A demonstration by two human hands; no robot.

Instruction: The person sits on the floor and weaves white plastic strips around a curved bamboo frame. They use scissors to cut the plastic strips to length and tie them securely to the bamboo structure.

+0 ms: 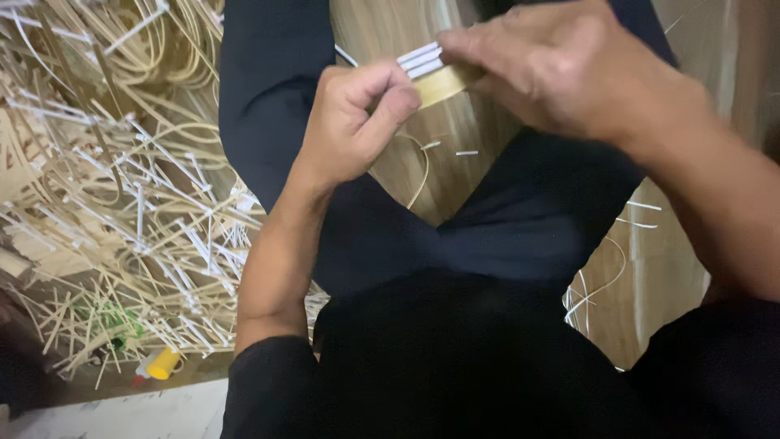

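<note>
A small bundle of flat white strips (pixel 420 60) sits near the top middle of the view, above the person's lap, with a tan band (pixel 443 84) just under it; both are held between the two hands; the strips' free ends point left and up, clear of the fingers. The left hand (pixel 353 122) is curled into a loose fist, its grip pressed together with thumb against forefinger at the near end of the tan band; the right hand (pixel 561 69) comes in from the upper right, its fingers closed over the far end of the strips and band, so the pinch itself is partly hidden. Below the hands the dark trousers (pixel 455 244) spread in a V; between the legs a patch of wooden floor (pixel 406 32) shows, with a few short white offcuts (pixel 466 153) and a thin curved sliver lying loose; this gap is the only open room beneath the hands. To the left, a dense heap of pale cane strips (pixel 122 187) crowds up to the edge of the left leg; a small yellow-capped bottle (pixel 160 365) lies at the heap's lower edge; more thin slivers trail on the floor at the right.
</note>
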